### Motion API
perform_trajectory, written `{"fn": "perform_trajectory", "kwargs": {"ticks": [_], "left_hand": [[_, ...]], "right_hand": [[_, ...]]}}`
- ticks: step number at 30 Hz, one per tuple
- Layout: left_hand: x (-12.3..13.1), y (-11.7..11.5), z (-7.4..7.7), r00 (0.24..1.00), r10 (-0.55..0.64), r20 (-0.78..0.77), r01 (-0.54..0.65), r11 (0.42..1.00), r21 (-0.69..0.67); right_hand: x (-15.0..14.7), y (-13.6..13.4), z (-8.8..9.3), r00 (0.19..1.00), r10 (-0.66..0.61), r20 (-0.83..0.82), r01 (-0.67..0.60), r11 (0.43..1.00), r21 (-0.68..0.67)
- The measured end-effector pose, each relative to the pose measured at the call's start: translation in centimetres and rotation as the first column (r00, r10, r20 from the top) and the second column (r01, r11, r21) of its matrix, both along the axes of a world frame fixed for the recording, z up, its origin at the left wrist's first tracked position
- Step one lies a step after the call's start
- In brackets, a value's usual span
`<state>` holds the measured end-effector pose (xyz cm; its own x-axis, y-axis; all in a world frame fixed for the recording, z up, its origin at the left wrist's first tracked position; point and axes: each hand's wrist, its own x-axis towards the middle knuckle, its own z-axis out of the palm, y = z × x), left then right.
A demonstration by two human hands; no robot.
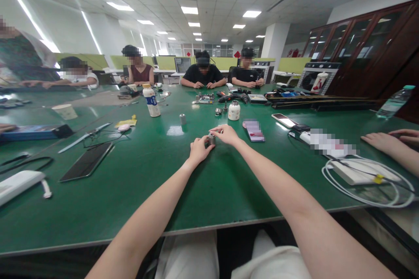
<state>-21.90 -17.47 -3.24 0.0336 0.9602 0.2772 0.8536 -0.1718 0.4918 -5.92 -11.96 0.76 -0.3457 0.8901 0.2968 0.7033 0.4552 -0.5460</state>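
A small metal cylinder (212, 140) stands upright on the green table, between my two hands. My left hand (199, 149) is closed round its left side, thumb and fingers against the metal. From the right, my right hand (225, 133) reaches over its top with the fingertips pinched together; whatever lies between them is too small to make out. A second cylinder of similar look (182, 118) stands farther off to the left, apart from both hands.
On the green table (183, 192) lie a dark tablet (87, 162), a pink-screened phone (253, 131), a white jar (234, 111), a drink bottle (151, 101) and a coiled white cable (369, 183). Another person's hands (386, 141) rest at the right. Several people sit across.
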Motion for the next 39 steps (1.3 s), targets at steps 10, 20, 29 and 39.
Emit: {"fn": "perform_trajectory", "kwargs": {"ticks": [10,20,29,39], "left_hand": [[-0.1,0.1,-0.2,1.000,-0.002,0.003,0.002,1.000,0.005],[0.0,0.0,0.0,1.000,-0.003,0.008,0.003,1.000,-0.005],[0.0,0.0,-0.1,1.000,-0.002,0.002,0.002,1.000,0.002],[-0.1,0.1,-0.2,1.000,0.001,-0.005,-0.001,1.000,0.012]], "right_hand": [[0.0,-1.4,1.1,0.991,-0.130,0.036,0.131,0.991,-0.028],[-0.4,-1.0,0.6,0.997,-0.075,0.016,0.075,0.997,0.000],[2.5,-0.3,-1.0,0.988,-0.122,0.091,0.130,0.988,-0.079],[3.5,-0.8,-1.9,0.980,0.000,0.200,0.041,0.978,-0.204]]}}
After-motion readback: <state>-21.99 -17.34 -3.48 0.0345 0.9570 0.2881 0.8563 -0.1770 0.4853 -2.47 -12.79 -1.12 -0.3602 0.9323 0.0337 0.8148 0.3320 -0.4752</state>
